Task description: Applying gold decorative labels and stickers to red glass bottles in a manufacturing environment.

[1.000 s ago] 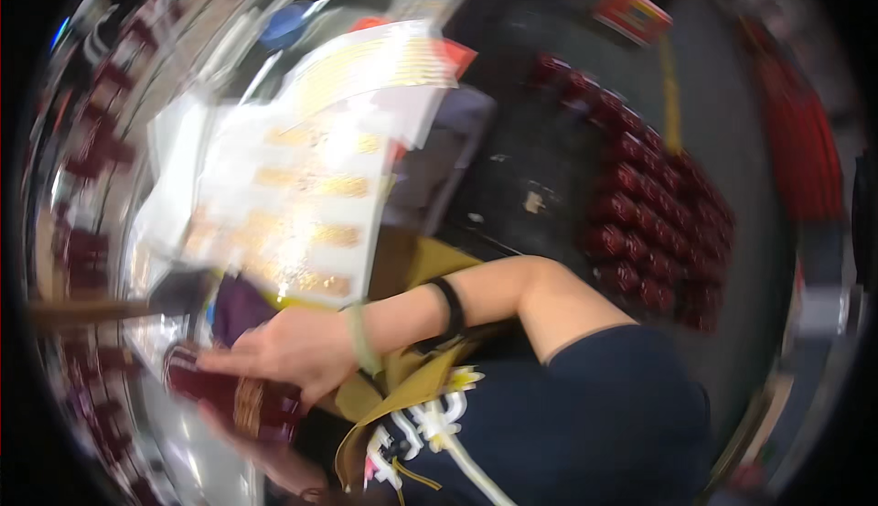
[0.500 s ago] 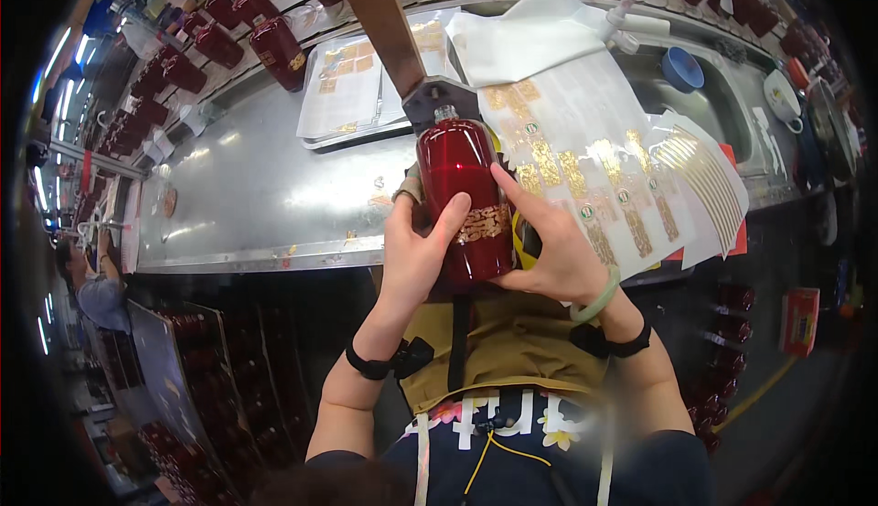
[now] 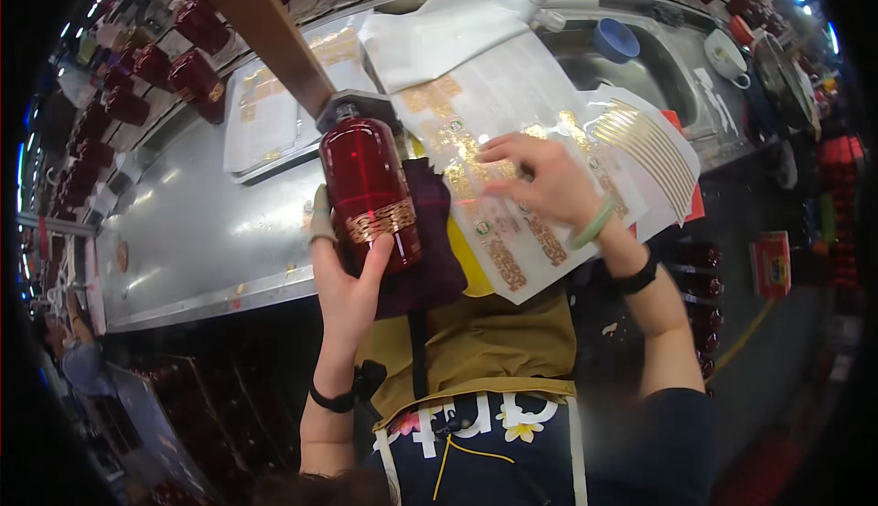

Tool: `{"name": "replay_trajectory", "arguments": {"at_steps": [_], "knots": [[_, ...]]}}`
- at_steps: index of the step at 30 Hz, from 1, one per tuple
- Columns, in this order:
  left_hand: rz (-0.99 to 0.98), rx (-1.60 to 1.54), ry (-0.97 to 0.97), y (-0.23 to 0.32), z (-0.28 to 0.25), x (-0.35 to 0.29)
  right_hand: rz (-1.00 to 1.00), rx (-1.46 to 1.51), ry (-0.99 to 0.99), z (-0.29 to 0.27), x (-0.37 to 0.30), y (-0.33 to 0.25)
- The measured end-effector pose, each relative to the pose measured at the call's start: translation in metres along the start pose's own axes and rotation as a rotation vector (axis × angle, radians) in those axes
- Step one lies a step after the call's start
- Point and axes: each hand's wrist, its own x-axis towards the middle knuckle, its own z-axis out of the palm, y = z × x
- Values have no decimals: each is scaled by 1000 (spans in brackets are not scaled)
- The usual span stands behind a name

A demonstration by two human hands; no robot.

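My left hand [image 3: 352,282] wraps round a dark red glass bottle [image 3: 366,172], its thumb on the gold patterned band near the base. The bottle's neck points away from me, at a dark bracket [image 3: 373,108] on the foot of a wooden post [image 3: 265,30]. A dark cloth [image 3: 437,222] lies beneath the bottle. To the right, my right hand [image 3: 549,184] hovers over a white sheet [image 3: 512,80] of gold decals, index finger and thumb apart. I see nothing between these fingers. Gold patterned decal strips [image 3: 501,263] lie on the sheet near that hand.
A metal counter [image 3: 201,231] carries a decal tray [image 3: 242,177] at left and folded white material [image 3: 448,35] behind. Thin gold strips lie on another sheet [image 3: 681,163] at right, near a sink [image 3: 585,65] with a blue bowl [image 3: 617,41]. Red bottles [image 3: 197,85] stand back left.
My right hand has let go of the bottle and moved right, over the decal sheet. The left hand still holds the bottle. My view has shifted to the right.
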Motion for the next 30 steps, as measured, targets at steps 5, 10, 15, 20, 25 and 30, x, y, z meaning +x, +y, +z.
{"name": "replay_trajectory", "arguments": {"at_steps": [5,10,15,20,25,30], "knots": [[-14,-114,17,-7,1,-11,518,-498,334,-159,11,111],[-52,-75,37,-5,4,-8,831,-704,203,-220,-1,176],[-32,-68,33,-4,4,-9,892,-565,159,-233,-4,212],[-36,-103,33,-6,3,-8,869,-915,350,-229,-5,234],[-37,-251,-16,-8,-3,-16,754,-748,514,-199,5,159],[107,120,27,-21,-8,-24,257,-483,407,-107,-6,30]]}}
